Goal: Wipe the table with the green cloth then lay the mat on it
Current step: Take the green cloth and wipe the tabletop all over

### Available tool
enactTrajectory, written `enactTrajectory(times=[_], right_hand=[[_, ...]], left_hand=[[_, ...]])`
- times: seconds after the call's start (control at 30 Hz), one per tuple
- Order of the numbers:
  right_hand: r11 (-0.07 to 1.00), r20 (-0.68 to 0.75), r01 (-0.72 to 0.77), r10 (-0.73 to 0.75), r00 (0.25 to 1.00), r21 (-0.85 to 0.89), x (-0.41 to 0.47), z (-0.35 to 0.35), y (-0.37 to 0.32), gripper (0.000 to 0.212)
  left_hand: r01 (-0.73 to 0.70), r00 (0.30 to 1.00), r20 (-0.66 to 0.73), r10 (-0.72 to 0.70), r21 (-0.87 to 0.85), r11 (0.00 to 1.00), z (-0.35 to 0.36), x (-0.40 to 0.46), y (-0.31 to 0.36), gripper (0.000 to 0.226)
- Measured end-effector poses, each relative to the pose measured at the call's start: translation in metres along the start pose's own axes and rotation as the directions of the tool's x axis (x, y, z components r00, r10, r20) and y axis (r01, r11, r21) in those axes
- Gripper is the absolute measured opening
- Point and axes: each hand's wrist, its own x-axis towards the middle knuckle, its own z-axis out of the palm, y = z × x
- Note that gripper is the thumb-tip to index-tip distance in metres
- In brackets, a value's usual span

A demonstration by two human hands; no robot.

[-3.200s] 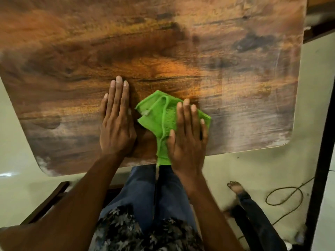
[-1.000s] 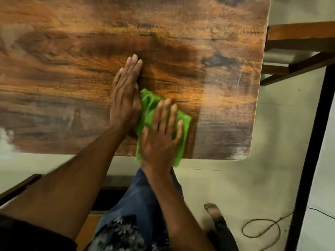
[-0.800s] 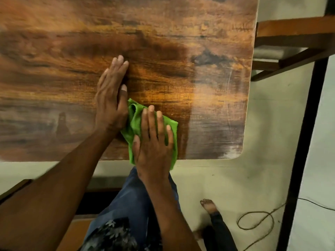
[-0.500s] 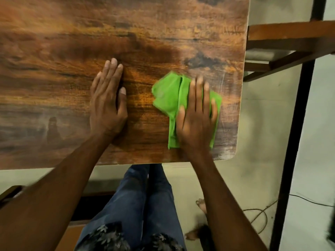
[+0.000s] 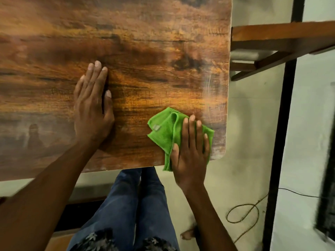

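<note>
A crumpled green cloth (image 5: 164,132) lies on the wooden table (image 5: 145,51) near its front right corner, one end hanging over the front edge. My right hand (image 5: 190,153) presses flat on the cloth with straight fingers. My left hand (image 5: 92,107) rests palm down on the bare tabletop, to the left of the cloth and apart from it. No mat is in view.
A wooden frame (image 5: 272,40) stands just beyond the table's right edge. A black post (image 5: 279,142) runs down the right side. A cord (image 5: 243,212) loops on the pale floor. My legs in jeans (image 5: 130,205) are below the front edge.
My right hand has slid the cloth from beside my left hand out to the right, then back toward the front right corner. My left hand has stayed pressed on the table.
</note>
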Motion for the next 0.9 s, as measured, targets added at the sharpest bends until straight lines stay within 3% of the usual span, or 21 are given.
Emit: enactTrajectory(times=[0.1, 0.27, 0.37, 0.57, 0.7, 0.9], right_hand=[[1.000, -0.029, 0.003, -0.004, 1.000, -0.016, 0.032, -0.004, 0.004, 0.069], [1.000, -0.155, -0.002, 0.006, 0.988, 0.026, 0.175, -0.021, 0.014, 0.068], [0.999, -0.142, -0.015, 0.021, 0.990, 0.045, 0.206, -0.029, 0.030, 0.066], [0.983, -0.066, -0.135, 0.144, 0.987, 0.123, 0.088, -0.021, 0.061, 0.066], [0.963, -0.023, -0.261, 0.263, 0.964, 0.065, 0.017, -0.008, 0.021, 0.066], [0.989, 0.082, -0.107, 0.099, 0.992, 0.098, -0.025, 0.016, -0.097, 0.067]], left_hand=[[0.012, 1.000, -0.001, -0.012, -0.009, 1.000, 0.001, -0.001, 0.001, 0.051], [-0.012, 1.000, -0.003, 0.012, 0.009, 1.000, 0.001, -0.002, 0.000, 0.051], [-0.013, 1.000, -0.005, 0.013, 0.012, 1.000, 0.000, -0.003, 0.002, 0.050], [0.003, 1.000, -0.002, -0.003, 0.012, 1.000, 0.000, -0.003, 0.004, 0.050], [0.013, 1.000, 0.001, -0.013, 0.013, 1.000, 0.001, -0.003, 0.005, 0.050], [0.005, 1.000, -0.009, -0.005, 0.010, 1.000, 0.004, -0.002, 0.003, 0.051]])
